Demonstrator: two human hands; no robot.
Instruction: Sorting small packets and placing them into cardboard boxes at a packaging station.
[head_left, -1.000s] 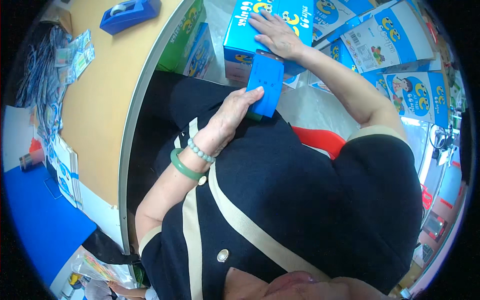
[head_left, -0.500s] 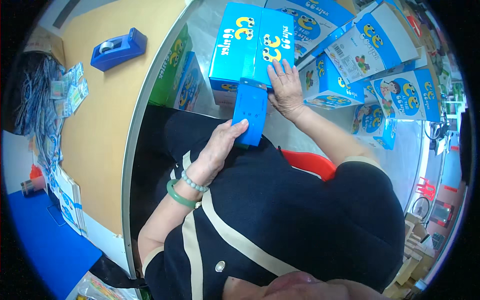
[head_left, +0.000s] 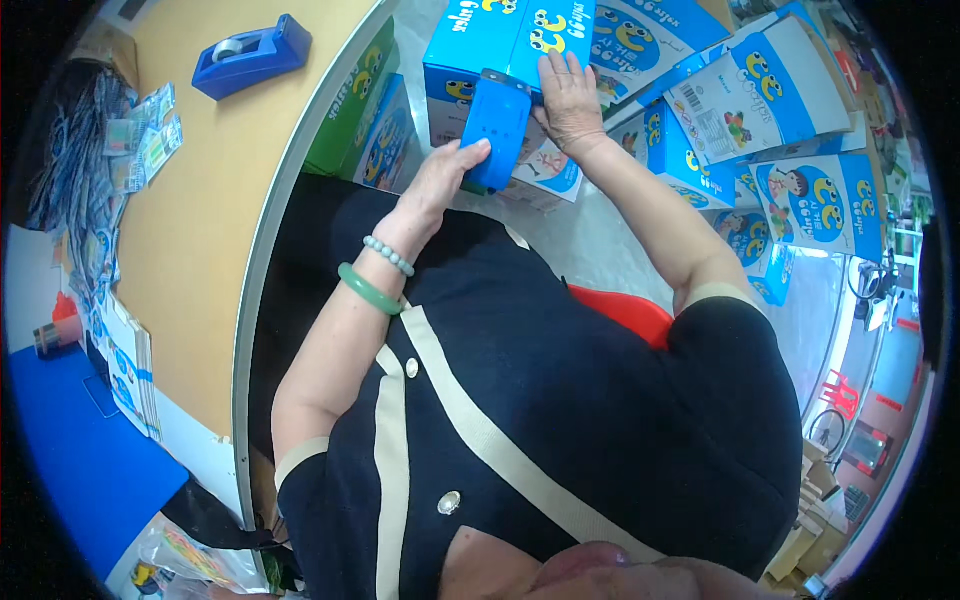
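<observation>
A blue and white carton (head_left: 480,48) stands in front of me, its lidded top partly cut off by the upper edge of the view. My left hand (head_left: 436,182) is closed around a blue hand-held tape dispenser (head_left: 500,125). The dispenser's metal end meets the carton's near top edge, at the middle seam, and its body hangs over the near side. My right hand (head_left: 570,103) lies with fingers stretched out on the carton's top, right of the dispenser, near the same edge.
At left is a wooden table (head_left: 200,250) with a blue desktop tape dispenser (head_left: 255,58) and a heap of small packets (head_left: 85,150). Several blue and white cartons (head_left: 755,95) are stacked at right. A green carton (head_left: 350,105) stands by the table. Behind my right arm shows a red chair (head_left: 625,312).
The carton and both hands sit farther from my body. The dispenser remains at the near top edge, and my right hand stays on the carton. The whole view has also shifted slightly.
</observation>
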